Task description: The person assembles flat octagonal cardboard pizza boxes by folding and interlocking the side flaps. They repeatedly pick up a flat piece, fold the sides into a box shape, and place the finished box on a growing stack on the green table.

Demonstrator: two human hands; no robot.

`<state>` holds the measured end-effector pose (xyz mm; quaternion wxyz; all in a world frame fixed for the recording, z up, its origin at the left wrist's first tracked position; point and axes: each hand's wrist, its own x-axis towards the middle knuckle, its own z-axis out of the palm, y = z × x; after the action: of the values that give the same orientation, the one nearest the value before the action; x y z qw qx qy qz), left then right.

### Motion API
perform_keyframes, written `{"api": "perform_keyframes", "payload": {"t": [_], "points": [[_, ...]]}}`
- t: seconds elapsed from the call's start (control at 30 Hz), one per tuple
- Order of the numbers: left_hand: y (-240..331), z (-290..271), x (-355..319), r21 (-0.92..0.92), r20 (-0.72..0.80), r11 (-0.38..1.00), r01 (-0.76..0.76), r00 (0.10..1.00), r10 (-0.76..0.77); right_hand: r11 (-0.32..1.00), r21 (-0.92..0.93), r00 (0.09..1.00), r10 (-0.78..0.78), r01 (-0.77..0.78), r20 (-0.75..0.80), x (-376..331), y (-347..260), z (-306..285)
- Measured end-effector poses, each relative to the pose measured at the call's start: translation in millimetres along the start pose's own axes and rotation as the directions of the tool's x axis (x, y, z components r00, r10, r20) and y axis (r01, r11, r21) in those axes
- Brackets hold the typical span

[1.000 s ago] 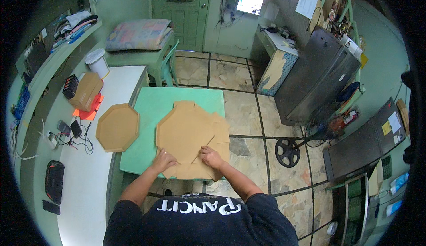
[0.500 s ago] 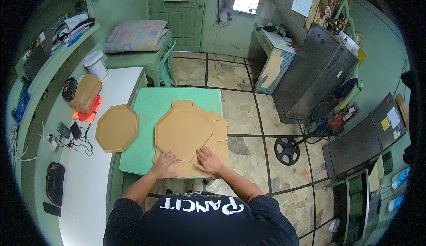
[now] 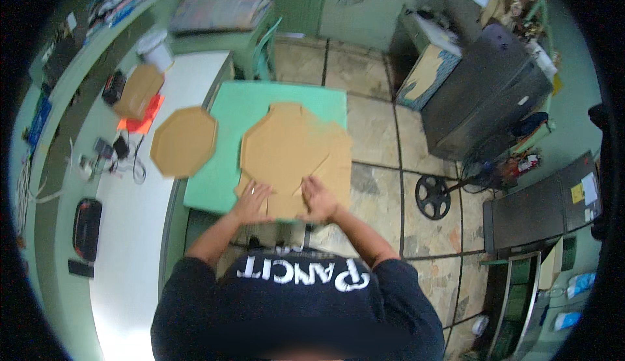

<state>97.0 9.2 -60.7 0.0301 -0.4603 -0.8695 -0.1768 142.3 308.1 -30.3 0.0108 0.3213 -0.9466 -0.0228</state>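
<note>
A brown cardboard octagonal box blank (image 3: 283, 146) lies on the green table (image 3: 224, 113), partly folded. Its left and far-left edges stand up as low walls, while flaps on the right and near sides look flat. My left hand (image 3: 254, 203) rests on the near-left flaps, fingers stretched out. Against the near-right part, beside a slanted crease, my right hand (image 3: 319, 201) is laid with its fingers extended. Neither hand appears to grip the cardboard. To the left, a folded octagonal cardboard tray (image 3: 185, 142) straddles the green table and the white counter.
The white counter (image 3: 124, 244) runs along the left, carrying a cardboard box (image 3: 139, 91), a white tub (image 3: 155, 50), cords and a black-and-orange case (image 3: 87, 229). A fan with a round black base (image 3: 433, 197) stands on the stone floor at right, near a dark fridge (image 3: 485, 91).
The head view has tilted, so the scene sits higher and slightly farther right, with some blur. Both hands keep nearly the same places on the cardboard; the right has turned slightly.
</note>
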Motion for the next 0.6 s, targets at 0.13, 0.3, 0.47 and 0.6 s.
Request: {"api": "perform_keyframes", "payload": {"t": [0.13,0.3,0.47,0.6], "points": [[-10.5,11.3,7.9,0.192,-0.059,0.981,0.005,0.998,0.006,0.997,0.06,0.97,-0.039,0.055,-0.241,16.8,12.3,5.0],[-8.8,16.4,39.4,-0.116,-0.135,0.907,0.406,0.898,-0.419,0.882,0.37,0.928,0.354,-0.291,-0.116,48.2,27.3,10.5],[5.6,5.8,50.4,-0.398,-0.138,0.763,0.509,0.789,-0.598,0.84,0.427,0.916,0.397,-0.336,-0.061,59.1,31.2,1.0],[2.0,4.4,53.0,-0.368,-0.061,0.729,0.577,0.768,-0.638,0.901,0.426,0.903,0.248,-0.082,-0.351,40.6,20.0,-7.6]]}}
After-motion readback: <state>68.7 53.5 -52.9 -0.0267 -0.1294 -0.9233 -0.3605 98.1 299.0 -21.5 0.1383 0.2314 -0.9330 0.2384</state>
